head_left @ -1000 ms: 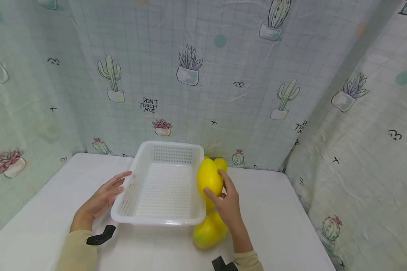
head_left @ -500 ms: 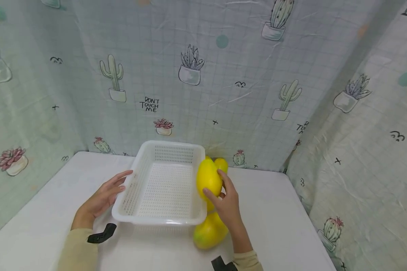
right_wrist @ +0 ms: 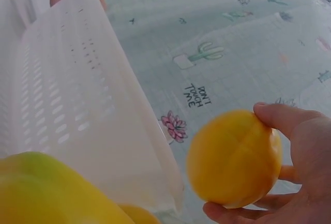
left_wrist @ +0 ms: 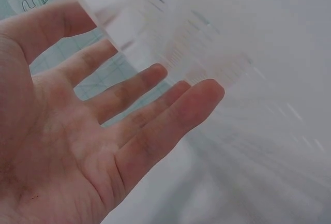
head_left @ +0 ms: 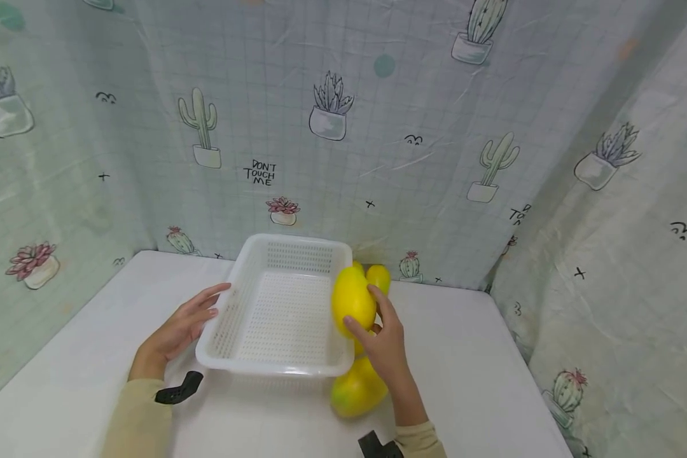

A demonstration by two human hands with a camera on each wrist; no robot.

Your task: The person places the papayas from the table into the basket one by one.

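Note:
A white perforated basket (head_left: 246, 359) stands in the middle of the white table. My left hand (head_left: 177, 331) lies with straight fingers against the basket's left wall (left_wrist: 170, 43). My right hand (head_left: 382, 343) grips a yellow mango (head_left: 352, 300) lifted beside the basket's right rim; the same mango (right_wrist: 234, 157) sits between thumb and fingers in the right wrist view. A larger yellow-green mango (head_left: 356, 391) lies on the table below that hand. Another yellow mango (head_left: 378, 278) lies behind, near the curtain. A further one shows partly under the held mango.
Cactus-print curtains (head_left: 332, 127) close off the back and both sides of the table (head_left: 469, 381). Black wrist straps (head_left: 177, 389) show at both forearms. The basket's inside holds nothing.
The view has shifted slightly; the right hand keeps the mango raised by the basket's right rim, barely moved. The left hand stays at the basket's left wall.

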